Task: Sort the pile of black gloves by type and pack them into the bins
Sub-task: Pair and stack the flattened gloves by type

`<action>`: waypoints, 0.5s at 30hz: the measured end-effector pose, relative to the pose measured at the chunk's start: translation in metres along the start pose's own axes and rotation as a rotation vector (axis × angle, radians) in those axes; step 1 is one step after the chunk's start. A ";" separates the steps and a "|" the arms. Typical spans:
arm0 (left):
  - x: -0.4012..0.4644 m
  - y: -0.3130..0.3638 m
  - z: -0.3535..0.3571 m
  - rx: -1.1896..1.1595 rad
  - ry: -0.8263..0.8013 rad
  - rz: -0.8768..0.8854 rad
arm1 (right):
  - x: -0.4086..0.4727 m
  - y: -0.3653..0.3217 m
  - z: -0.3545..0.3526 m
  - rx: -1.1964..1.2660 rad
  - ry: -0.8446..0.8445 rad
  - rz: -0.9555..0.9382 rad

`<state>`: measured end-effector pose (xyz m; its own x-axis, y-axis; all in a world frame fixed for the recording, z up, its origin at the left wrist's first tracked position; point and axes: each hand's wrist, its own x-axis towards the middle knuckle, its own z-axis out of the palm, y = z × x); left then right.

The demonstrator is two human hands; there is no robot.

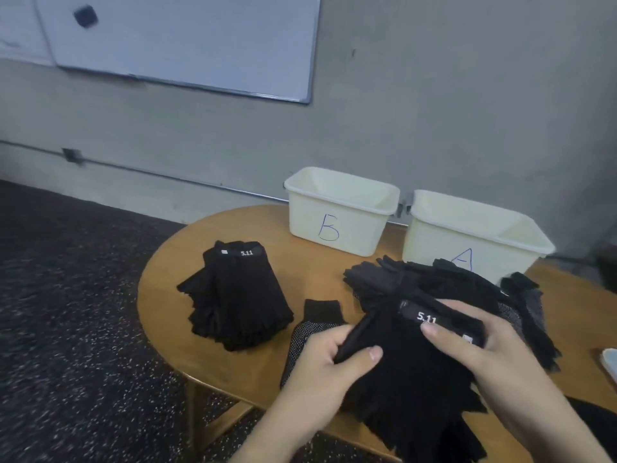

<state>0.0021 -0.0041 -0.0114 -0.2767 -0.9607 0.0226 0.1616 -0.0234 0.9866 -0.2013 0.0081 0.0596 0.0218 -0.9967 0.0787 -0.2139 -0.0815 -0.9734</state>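
A stack of black gloves with a white "5.11" cuff label [410, 372] is held over the table's front edge. My left hand [329, 365] grips its left side, thumb on top. My right hand [474, 345] grips the labelled cuff from the right. A sorted stack of the same labelled gloves [233, 292] lies at the table's left. A dotted-palm glove [312, 324] lies between the stacks, partly under my left hand. The unsorted pile [417, 282] spreads behind my hands. Two cream bins stand at the back: bin B [337, 212] and bin A [474, 232].
The round wooden table [173, 279] stands against a grey wall, with dark speckled carpet to the left. A whiteboard [187, 38] hangs above. A pale object [611, 362] shows at the right edge.
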 end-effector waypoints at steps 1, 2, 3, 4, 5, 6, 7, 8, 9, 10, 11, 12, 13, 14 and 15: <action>-0.002 0.004 -0.008 0.004 0.027 0.009 | 0.002 -0.003 0.002 -0.046 -0.066 0.020; -0.005 0.007 -0.015 0.003 0.053 0.015 | 0.003 -0.007 0.006 -0.077 -0.125 0.038; -0.008 0.010 -0.023 -0.011 0.074 0.019 | 0.005 -0.011 0.011 -0.091 -0.165 0.051; -0.011 0.013 -0.029 -0.020 0.091 0.024 | 0.007 -0.014 0.018 -0.085 -0.184 0.055; -0.014 0.015 -0.036 -0.028 0.103 0.030 | 0.009 -0.018 0.025 -0.067 -0.187 0.046; -0.017 0.018 -0.042 -0.025 0.108 0.036 | 0.011 -0.023 0.033 -0.043 -0.185 0.031; -0.021 0.021 -0.047 -0.025 0.105 0.041 | 0.013 -0.028 0.041 -0.010 -0.183 0.018; -0.025 0.023 -0.053 -0.021 0.101 0.051 | 0.017 -0.033 0.048 0.025 -0.186 0.005; -0.028 0.025 -0.059 -0.015 0.101 0.065 | 0.021 -0.037 0.055 0.053 -0.191 -0.009; -0.031 0.027 -0.065 -0.003 0.116 0.080 | 0.026 -0.041 0.062 0.059 -0.196 -0.022; -0.033 0.029 -0.071 0.000 0.142 0.095 | 0.032 -0.045 0.070 0.047 -0.196 -0.036; -0.035 0.031 -0.076 -0.003 0.173 0.111 | 0.039 -0.049 0.077 0.033 -0.194 -0.048; -0.037 0.033 -0.080 -0.013 0.210 0.124 | 0.047 -0.053 0.085 0.022 -0.197 -0.053; -0.037 0.035 -0.085 -0.021 0.251 0.135 | 0.055 -0.057 0.093 0.016 -0.199 -0.052; -0.038 0.036 -0.088 -0.037 0.295 0.141 | 0.062 -0.061 0.102 0.018 -0.208 -0.046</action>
<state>0.1018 0.0076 0.0093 0.0360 -0.9937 0.1059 0.2147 0.1112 0.9703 -0.0876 -0.0485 0.1016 0.2329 -0.9693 0.0785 -0.1910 -0.1247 -0.9736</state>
